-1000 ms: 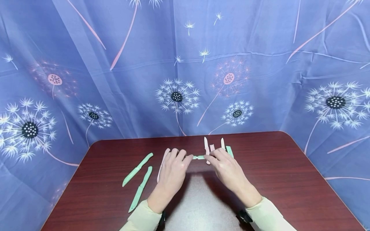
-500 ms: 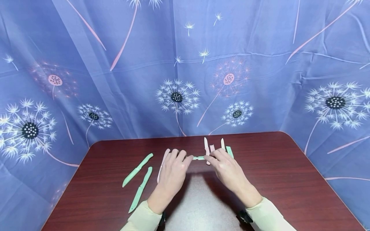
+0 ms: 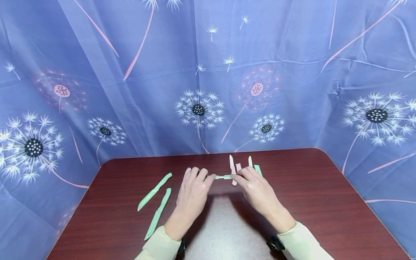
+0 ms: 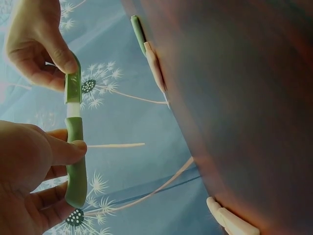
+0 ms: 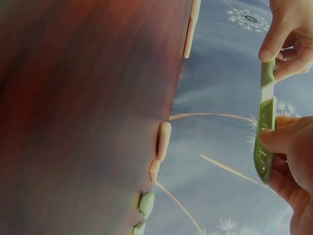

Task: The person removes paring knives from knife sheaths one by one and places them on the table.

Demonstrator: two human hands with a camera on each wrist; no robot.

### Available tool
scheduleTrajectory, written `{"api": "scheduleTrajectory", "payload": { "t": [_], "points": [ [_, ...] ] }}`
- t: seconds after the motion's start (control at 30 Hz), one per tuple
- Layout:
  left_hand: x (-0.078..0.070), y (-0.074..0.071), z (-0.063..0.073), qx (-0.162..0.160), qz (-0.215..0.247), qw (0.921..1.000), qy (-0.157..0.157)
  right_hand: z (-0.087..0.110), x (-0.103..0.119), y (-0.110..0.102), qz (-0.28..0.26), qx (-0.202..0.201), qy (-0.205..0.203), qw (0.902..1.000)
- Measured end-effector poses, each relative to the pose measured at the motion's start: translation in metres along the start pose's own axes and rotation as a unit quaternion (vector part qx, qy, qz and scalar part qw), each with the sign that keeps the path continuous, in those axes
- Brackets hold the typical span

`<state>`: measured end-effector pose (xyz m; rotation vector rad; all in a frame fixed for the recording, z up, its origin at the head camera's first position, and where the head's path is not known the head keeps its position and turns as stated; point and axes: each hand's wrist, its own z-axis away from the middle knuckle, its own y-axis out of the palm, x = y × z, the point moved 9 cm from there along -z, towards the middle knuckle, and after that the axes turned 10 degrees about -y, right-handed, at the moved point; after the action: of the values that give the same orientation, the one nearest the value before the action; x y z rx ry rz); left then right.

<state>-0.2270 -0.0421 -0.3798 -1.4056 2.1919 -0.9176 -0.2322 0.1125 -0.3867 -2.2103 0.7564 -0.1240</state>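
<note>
My left hand (image 3: 194, 189) pinches the green handle (image 4: 76, 171) of a small knife between thumb and fingers. At the other end, my right hand (image 3: 258, 187) grips its green sheath (image 5: 264, 142), which has cut-out lettering. A short stretch of pale blade (image 4: 73, 109) shows in the gap between handle and sheath; the rest of it is inside the sheath. The knife is held level above the table. Beyond the right hand lie a pink-handled knife (image 3: 232, 162) with a bare white blade, a pink sheath (image 3: 238, 166) and another white blade (image 3: 250, 161), partly covered by that hand.
Two green sheathed knives, one farther back (image 3: 154, 191) and one nearer (image 3: 158, 213), lie on the left of the brown table (image 3: 308, 195). A pink knife (image 3: 187, 170) is mostly hidden by the left hand. Another green sheath (image 3: 258, 169) lies at right. Patterned blue cloth (image 3: 146, 108) hangs behind.
The gap between green handle and sheath has widened, baring more of the pale blade. My left hand has shifted slightly left; the right hand has barely moved.
</note>
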Motion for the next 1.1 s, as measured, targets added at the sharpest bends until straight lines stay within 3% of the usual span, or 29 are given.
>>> {"api": "scheduleTrajectory", "payload": {
  "t": [0.17,0.43,1.1],
  "points": [
    [0.0005,-0.0025,-0.0007,-0.013,0.007,0.9999,0.001,0.0002,-0.0015,-0.002,-0.001,-0.004,0.005,1.0],
    [0.0024,-0.0019,-0.0011,0.002,0.005,1.0,-0.007,-0.0001,-0.0023,-0.0041,0.001,-0.006,0.003,1.0],
    [0.0063,-0.0052,-0.0013,-0.012,0.027,0.9994,-0.019,0.0018,-0.0061,-0.0051,0.0,-0.008,0.005,1.0]
  ]
}}
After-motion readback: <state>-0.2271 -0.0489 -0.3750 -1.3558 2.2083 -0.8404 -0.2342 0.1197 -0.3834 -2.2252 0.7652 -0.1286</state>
